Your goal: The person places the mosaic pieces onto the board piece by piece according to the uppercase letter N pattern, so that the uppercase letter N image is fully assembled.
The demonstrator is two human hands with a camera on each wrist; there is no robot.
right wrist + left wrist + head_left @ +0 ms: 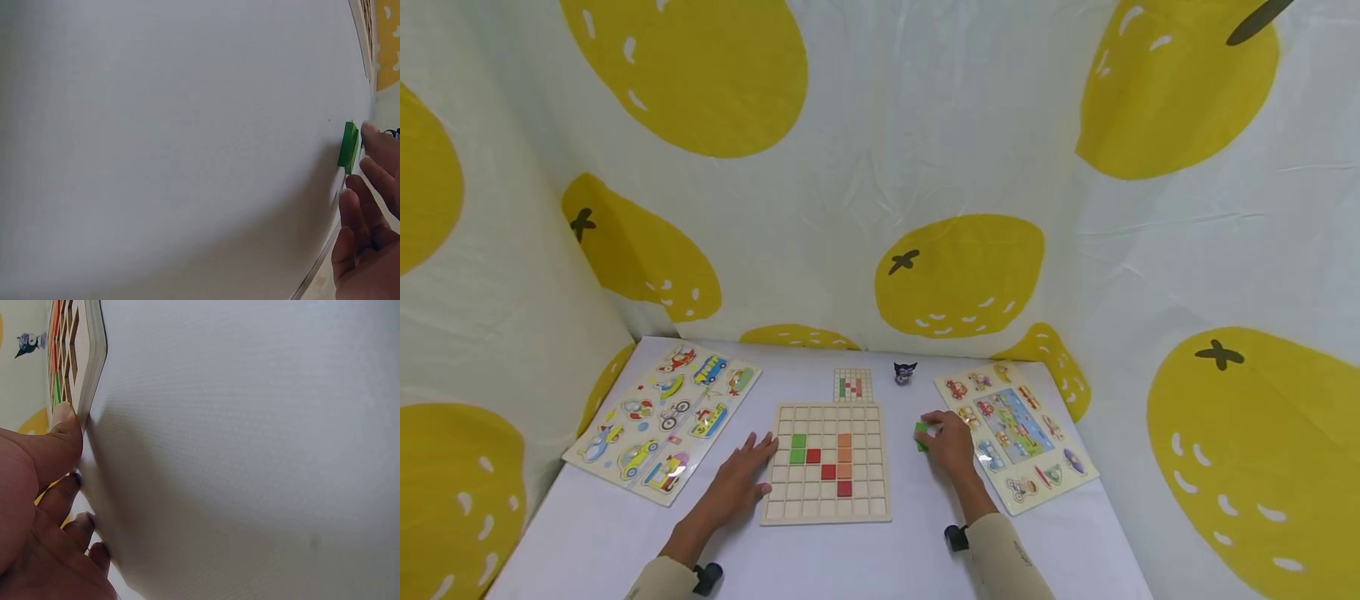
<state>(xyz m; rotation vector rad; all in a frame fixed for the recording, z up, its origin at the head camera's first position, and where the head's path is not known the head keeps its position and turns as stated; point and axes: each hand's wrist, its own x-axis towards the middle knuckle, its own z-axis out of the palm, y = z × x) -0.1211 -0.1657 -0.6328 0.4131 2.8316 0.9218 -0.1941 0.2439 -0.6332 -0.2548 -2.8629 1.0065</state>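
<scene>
A wooden grid board [789,508] lies in the middle of the table, with green tiles [797,449], red tiles [828,472] and orange tiles [845,455] in some squares. At its left edge rests my left hand [741,479], fingers spread. The left wrist view shows that thumb [64,419] on the rim. To the board's right, my right hand [951,443] pinches a green tile [921,427] between thumb and index finger, low over the table. More green shows just below the thumb. In the right wrist view, green [347,149] appears right at the fingertips.
Behind the board lies a small patterned grid card [853,386], beside a dark little figurine [904,372]. A vehicle puzzle board [651,408] lies at left. Another picture puzzle [1018,496] is close to my right hand. Lemon-print cloth walls [865,192] enclose the table.
</scene>
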